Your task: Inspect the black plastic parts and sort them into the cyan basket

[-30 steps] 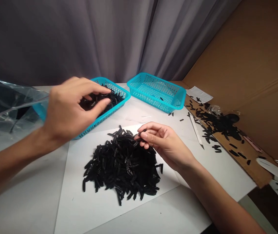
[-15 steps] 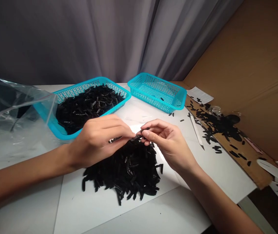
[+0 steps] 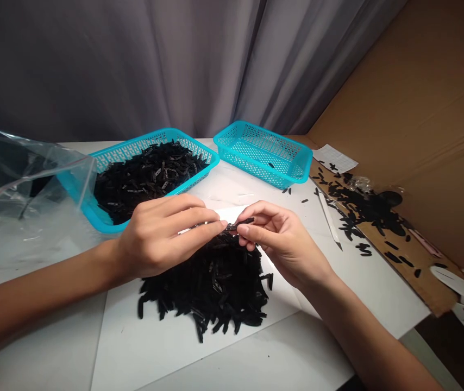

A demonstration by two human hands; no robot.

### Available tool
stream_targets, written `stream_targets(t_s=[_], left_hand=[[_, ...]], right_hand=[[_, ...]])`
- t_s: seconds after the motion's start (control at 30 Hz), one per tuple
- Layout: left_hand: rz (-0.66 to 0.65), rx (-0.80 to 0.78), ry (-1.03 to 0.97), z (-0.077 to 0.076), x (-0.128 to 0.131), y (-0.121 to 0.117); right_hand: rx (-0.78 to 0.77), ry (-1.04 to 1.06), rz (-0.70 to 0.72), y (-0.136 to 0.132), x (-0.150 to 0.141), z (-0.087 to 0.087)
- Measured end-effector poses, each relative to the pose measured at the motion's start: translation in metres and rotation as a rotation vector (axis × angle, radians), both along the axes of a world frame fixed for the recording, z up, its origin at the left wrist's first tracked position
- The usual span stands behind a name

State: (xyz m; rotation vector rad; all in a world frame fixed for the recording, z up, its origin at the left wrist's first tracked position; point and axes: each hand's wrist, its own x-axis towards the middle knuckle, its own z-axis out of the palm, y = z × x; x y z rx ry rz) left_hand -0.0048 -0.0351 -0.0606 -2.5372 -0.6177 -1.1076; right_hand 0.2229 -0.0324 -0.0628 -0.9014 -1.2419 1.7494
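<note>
A small, narrow black piece (image 3: 245,221) is pinched between the thumb and fingers of my right hand (image 3: 275,231). My left hand (image 3: 167,231) reaches in from the other side, its fingertips closed on the left end of that piece. What else the left fingers may hold is hidden. Under both hands lies a heap of similar black pieces (image 3: 211,288) on a white sheet (image 3: 134,347). Behind my left hand, a blue mesh basket (image 3: 110,225) is filled with more of these black pieces.
A second blue basket (image 3: 262,168) at the back has a black piece inside. Left stands a clear plastic bag (image 3: 32,206). On the right are a white craft knife (image 3: 330,220), scattered black pieces (image 3: 372,212) on cardboard (image 3: 439,301), and a paper slip (image 3: 336,157). A grey curtain hangs behind.
My left fingers have straightened and flattened along the piece. More of the black piece now shows above my right thumb. The heap and baskets look the same.
</note>
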Motion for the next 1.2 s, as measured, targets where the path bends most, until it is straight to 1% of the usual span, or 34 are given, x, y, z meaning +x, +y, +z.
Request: stream_targets(t_s=[0.1, 0.23, 0.33, 0.37, 0.43, 0.53, 0.6, 0.7, 0.83, 1.0, 1.2], left_hand=[[0.015, 0.035, 0.020, 0.001, 0.000, -0.001], [0.001, 0.068, 0.044, 0.004, -0.002, -0.003], [-0.006, 0.067, 0.027, 0.005, -0.001, -0.004], [-0.009, 0.060, 0.004, 0.005, 0.000, -0.004], [-0.008, 0.021, -0.065, 0.002, 0.003, -0.004], [0.027, -0.106, -0.158, -0.001, 0.007, -0.004], [0.050, -0.196, -0.194, -0.002, 0.009, -0.005], [0.060, -0.275, -0.218, -0.003, 0.009, -0.007], [0.040, -0.278, -0.195, -0.002, 0.010, -0.007], [0.050, -0.287, -0.178, -0.002, 0.009, -0.008], [-0.015, -0.298, -0.161, -0.004, 0.009, -0.006]], right_hand=[[-0.062, 0.060, 0.015, 0.001, 0.001, 0.001], [-0.165, 0.113, 0.057, 0.002, 0.001, 0.001], [-0.172, 0.105, 0.081, 0.002, 0.000, 0.001], [-0.151, 0.094, 0.080, 0.002, 0.000, 0.000], [-0.061, 0.053, 0.053, 0.002, 0.000, 0.000], [0.127, -0.041, -0.010, -0.001, 0.000, 0.002], [0.218, -0.102, -0.039, -0.003, 0.001, 0.003], [0.253, -0.146, -0.049, -0.004, 0.000, 0.004], [0.156, -0.106, -0.020, -0.002, 0.001, 0.000], [0.004, -0.004, 0.047, 0.001, 0.002, -0.004], [-0.217, 0.074, 0.155, 0.004, 0.000, 0.000]])
